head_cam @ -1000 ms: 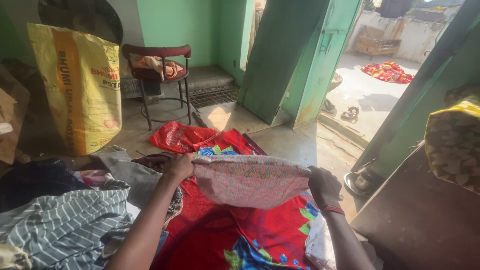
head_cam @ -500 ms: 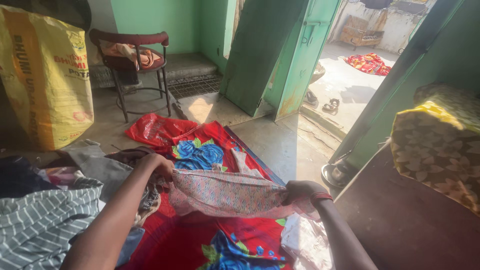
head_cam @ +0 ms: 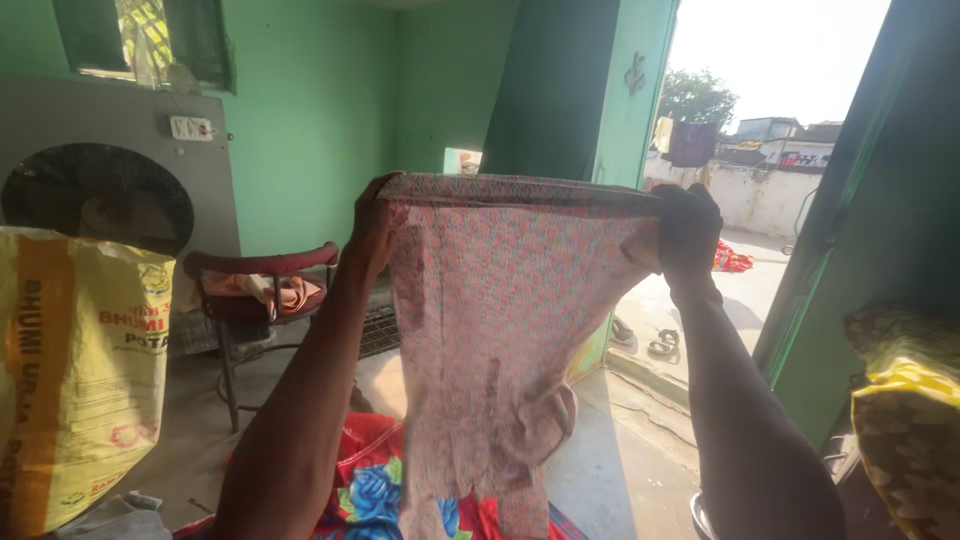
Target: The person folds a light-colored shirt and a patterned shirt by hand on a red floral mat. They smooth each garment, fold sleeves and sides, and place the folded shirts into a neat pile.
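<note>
Change: pink printed garment (head_cam: 500,330) is now being held high, lifted off the red floral cloth (head_cam: 370,490).
Left hand (head_cam: 372,225): arm raised, fingers clamped on top edge.
Right hand (head_cam: 688,228): likewise being gripped, garment hanging between.

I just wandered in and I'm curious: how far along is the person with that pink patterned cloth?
Done: the pink patterned garment is raised off the floor. In hand: left hand and right hand grip its top corners, so it hangs open above the red floral sheet. Left: no fold shows yet.

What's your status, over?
Left hand and right hand each grip a top corner. Patterned garment hangs spread, held up. Nothing in the way.
</note>
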